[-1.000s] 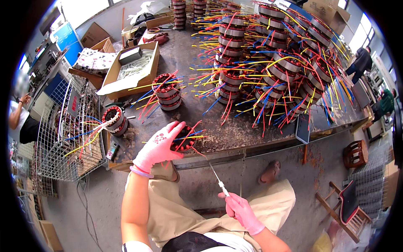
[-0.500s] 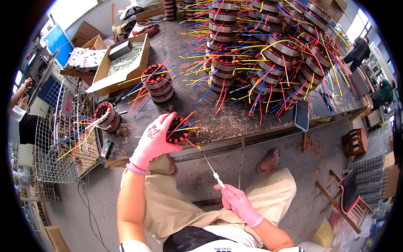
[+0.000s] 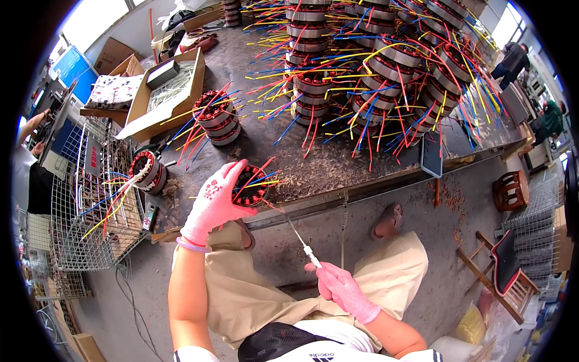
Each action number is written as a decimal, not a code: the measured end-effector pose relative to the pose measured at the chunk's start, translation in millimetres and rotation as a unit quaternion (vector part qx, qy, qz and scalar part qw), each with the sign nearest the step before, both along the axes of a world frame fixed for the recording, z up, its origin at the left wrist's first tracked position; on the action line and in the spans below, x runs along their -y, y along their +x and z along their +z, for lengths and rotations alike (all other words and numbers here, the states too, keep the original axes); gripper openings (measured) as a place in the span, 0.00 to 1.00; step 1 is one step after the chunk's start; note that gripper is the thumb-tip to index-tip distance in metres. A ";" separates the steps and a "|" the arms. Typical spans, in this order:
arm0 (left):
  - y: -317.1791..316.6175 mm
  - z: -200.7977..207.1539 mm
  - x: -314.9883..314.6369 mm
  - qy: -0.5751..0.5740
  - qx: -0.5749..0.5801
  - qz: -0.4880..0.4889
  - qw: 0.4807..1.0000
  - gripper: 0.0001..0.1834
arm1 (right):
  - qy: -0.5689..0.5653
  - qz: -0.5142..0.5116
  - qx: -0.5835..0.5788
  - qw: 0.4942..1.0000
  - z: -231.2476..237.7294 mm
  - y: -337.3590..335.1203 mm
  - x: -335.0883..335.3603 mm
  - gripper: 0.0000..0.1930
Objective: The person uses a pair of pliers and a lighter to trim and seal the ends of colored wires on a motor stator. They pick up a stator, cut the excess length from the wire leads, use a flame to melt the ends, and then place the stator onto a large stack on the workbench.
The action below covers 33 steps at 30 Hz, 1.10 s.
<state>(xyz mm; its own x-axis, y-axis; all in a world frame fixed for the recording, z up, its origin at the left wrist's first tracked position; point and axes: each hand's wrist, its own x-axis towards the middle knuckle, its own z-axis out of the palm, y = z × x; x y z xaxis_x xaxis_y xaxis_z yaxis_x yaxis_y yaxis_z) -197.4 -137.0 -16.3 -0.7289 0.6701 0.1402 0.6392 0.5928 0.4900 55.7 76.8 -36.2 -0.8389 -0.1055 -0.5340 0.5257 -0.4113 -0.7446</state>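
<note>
Pink-gloved, my left hand (image 3: 214, 202) grips a motor stator (image 3: 250, 186) at the table's front edge, thumb and fingers around its side. Red windings line its inside, and red, blue and yellow leads stick out to the right. Closed around a white-handled tool (image 3: 310, 256) with a thin metal shaft is my right hand (image 3: 345, 289), also gloved in pink, above my lap. The shaft points up and left toward a red lead of the stator. Whether its tip hooks or only touches that lead is too small to tell.
Beyond my left hand stand a stator with bundled leads (image 3: 148, 172) and a short stator stack (image 3: 217, 118). Tall stator stacks (image 3: 310, 90) with wires jutting outward fill the table's right. A cardboard box (image 3: 161, 99) holds clear tubes. A wire basket (image 3: 90, 199) is at left.
The whole view has shifted slightly, with the table things now a little farther left. Both hands keep their holds on the stator and the tool, in nearly the same pose.
</note>
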 end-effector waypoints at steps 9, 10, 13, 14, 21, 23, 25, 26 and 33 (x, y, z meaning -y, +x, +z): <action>1.4 3.7 -1.5 0.004 0.024 -0.009 1.000 0.55 | 0.004 -0.008 0.003 1.000 -1.1 0.5 1.4 0.18; 0.9 3.9 -0.9 0.003 0.029 -0.010 1.000 0.55 | 0.002 -0.011 0.003 1.000 -1.9 1.2 2.3 0.18; 2.4 5.0 -0.4 -0.003 0.038 -0.004 0.999 0.56 | 0.028 0.005 -0.003 1.000 -0.4 -0.9 2.0 0.18; 2.8 5.3 -0.3 -0.005 0.040 0.001 0.999 0.56 | 0.022 0.000 -0.006 1.000 -0.6 -0.8 2.3 0.18; 0.6 4.1 -0.6 0.005 0.043 -0.007 0.999 0.56 | 0.046 0.008 -0.010 0.999 4.9 0.6 1.0 0.19; 0.1 4.1 -0.1 0.004 0.040 -0.006 0.999 0.56 | 0.046 0.011 -0.010 0.999 5.0 0.2 1.3 0.18; -0.2 4.2 -0.2 0.004 0.037 -0.007 0.999 0.56 | 0.023 0.004 -0.002 1.000 1.5 -0.2 1.1 0.18; -0.1 4.4 -0.1 0.003 0.036 -0.008 0.999 0.55 | 0.020 0.008 -0.003 1.000 -1.3 0.2 2.0 0.18; 1.4 5.0 -2.1 0.002 0.035 0.000 0.999 0.55 | 0.031 0.025 -0.002 0.999 -1.9 1.3 -1.2 0.18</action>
<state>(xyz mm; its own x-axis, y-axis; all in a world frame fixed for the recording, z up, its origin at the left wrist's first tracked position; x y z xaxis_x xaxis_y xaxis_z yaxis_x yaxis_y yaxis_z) -196.0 -134.9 -11.4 -0.7367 0.6701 0.0909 0.6031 0.5903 0.5364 57.0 78.0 -38.1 -0.8352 -0.1132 -0.5382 0.5418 -0.3375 -0.7698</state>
